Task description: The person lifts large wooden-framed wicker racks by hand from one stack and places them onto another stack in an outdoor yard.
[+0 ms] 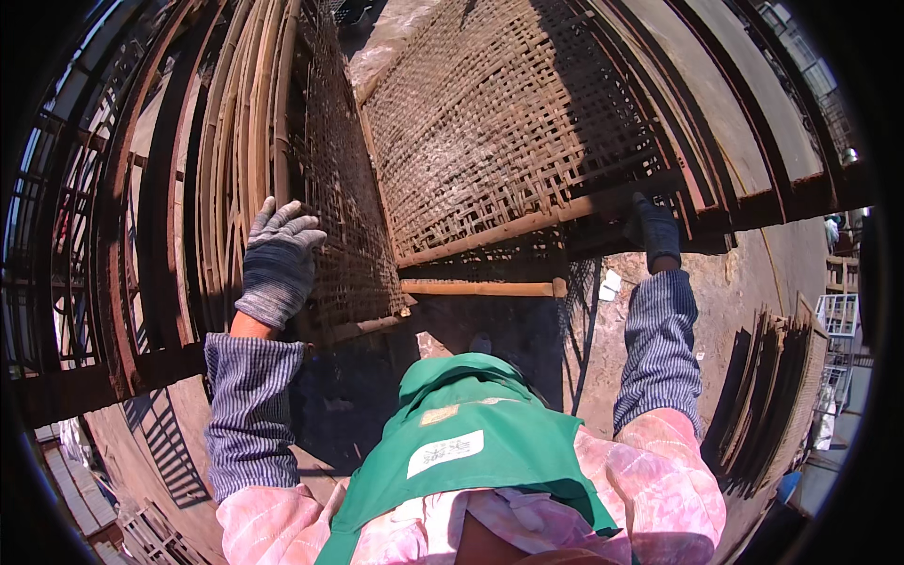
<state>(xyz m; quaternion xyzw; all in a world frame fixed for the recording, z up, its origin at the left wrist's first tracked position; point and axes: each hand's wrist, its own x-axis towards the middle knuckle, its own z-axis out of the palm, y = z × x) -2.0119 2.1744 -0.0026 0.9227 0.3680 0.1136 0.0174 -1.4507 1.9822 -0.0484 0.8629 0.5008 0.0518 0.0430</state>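
Note:
My left hand (279, 259), in a grey knitted glove, lies over the edge of an upright woven bamboo panel (341, 226) at the left, its fingers bent around the frame pole. A second woven bamboo panel (480, 141) leans away at the right, with sunlight and shadow across its open lattice. At that panel's near right corner, my right hand (654, 228) is closed around the pole end; shade hides most of its fingertips. Between the two panels a gap widens toward me, and a lower bamboo pole (485, 288) crosses it.
Several bamboo-framed panels (247, 122) stand tightly stacked left of my left hand. Rusty metal rack bars (118, 217) rise on both sides. On the ground at the right lies a stack of dark slats (767, 405), with a white scrap (610, 284) nearer the rack.

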